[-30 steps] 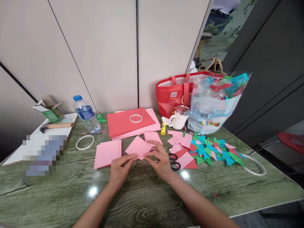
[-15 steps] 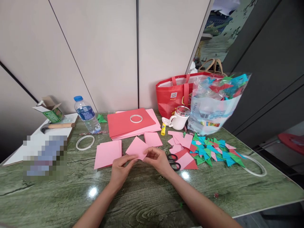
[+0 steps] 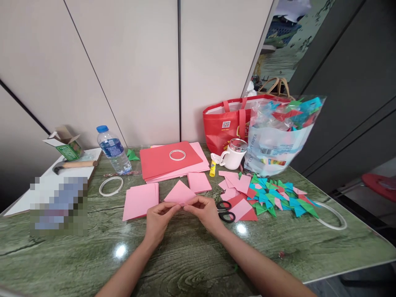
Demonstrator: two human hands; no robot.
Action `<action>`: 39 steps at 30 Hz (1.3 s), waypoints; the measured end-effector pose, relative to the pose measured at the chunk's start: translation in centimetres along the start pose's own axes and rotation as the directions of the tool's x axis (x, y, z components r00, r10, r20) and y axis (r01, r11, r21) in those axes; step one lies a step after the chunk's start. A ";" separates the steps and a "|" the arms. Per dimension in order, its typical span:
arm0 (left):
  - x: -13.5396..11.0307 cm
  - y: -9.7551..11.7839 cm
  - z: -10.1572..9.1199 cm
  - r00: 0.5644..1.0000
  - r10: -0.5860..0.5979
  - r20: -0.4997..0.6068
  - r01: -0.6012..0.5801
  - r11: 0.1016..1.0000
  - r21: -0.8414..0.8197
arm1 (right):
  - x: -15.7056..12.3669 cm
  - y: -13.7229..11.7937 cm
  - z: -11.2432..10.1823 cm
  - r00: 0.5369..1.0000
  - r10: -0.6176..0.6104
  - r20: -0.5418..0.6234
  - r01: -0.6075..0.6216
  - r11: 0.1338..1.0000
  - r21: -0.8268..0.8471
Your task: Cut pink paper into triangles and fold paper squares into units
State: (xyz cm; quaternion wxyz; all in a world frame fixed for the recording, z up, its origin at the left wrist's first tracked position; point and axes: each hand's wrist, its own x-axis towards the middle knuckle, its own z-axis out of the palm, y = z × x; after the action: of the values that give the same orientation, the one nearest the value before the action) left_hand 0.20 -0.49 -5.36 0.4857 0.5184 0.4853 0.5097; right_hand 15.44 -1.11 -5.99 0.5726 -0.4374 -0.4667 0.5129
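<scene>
Between my hands is a pink paper square point(image 3: 180, 191), turned so one corner points away from me. My left hand point(image 3: 159, 218) pinches its near edge between thumb and fingers. Close beside it, my right hand point(image 3: 204, 212) pinches the same edge, the fingertips of both hands almost meeting. The paper's near part is hidden behind my fingers. A stack of pink paper squares point(image 3: 140, 201) lies left of my left hand, and a smaller pink stack point(image 3: 199, 182) sits just beyond my right hand. Black-handled scissors point(image 3: 227, 216) rest right of my right hand, partly under paper.
Folded paper pieces point(image 3: 275, 198) and pink scraps point(image 3: 232, 181) spread at the right. Behind stand a white mug point(image 3: 234, 158), a glue stick point(image 3: 213, 168), red sheets point(image 3: 170, 161), a red bag point(image 3: 216, 128) and a plastic bag point(image 3: 275, 144). A water bottle point(image 3: 114, 150) and hammer point(image 3: 77, 164) are left.
The near corner of the pink square has gone out of sight behind my fingers. My right hand has shifted slightly, and the fingertips now pinch closer along the near edge.
</scene>
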 end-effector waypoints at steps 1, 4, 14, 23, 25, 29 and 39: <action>0.0 -0.1 0.1 1.000 -0.009 -0.002 0.009 1.000 -0.020 | 0.0 0.0 0.1 1.000 0.016 -0.003 -0.016 1.000 0.023; -0.1 0.0 0.3 0.999 -0.047 0.003 0.047 0.997 -0.067 | 0.0 0.0 0.2 0.999 0.043 -0.012 -0.042 0.998 0.054; -0.2 -0.2 0.6 0.994 -0.110 0.014 0.111 0.974 -0.198 | -0.1 0.4 0.3 0.998 0.039 -0.050 -0.037 0.999 0.031; -0.5 0.1 1.3 0.986 -0.155 -0.066 0.126 0.936 -0.328 | -0.1 0.6 0.5 0.998 0.029 -0.060 -0.027 0.999 0.028; -0.5 0.2 1.3 0.982 -0.180 -0.062 0.146 0.922 -0.359 | -0.1 0.7 0.5 0.997 0.042 -0.062 -0.039 0.998 0.050; -0.5 0.2 1.3 0.980 -0.189 -0.062 0.155 0.920 -0.360 | -0.1 0.8 0.5 0.994 0.065 -0.088 -0.054 0.991 0.124; -0.7 0.0 1.4 0.984 -0.160 -0.078 0.132 0.949 -0.286 | -0.1 1.2 0.9 0.996 0.064 -0.059 -0.048 0.970 0.238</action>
State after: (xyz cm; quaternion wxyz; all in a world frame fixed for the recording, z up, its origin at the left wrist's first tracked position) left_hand 1.55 -1.18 -5.39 0.5655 0.3810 0.4692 0.5612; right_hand 14.39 -1.08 -6.97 0.6210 -0.3961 -0.3706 0.5659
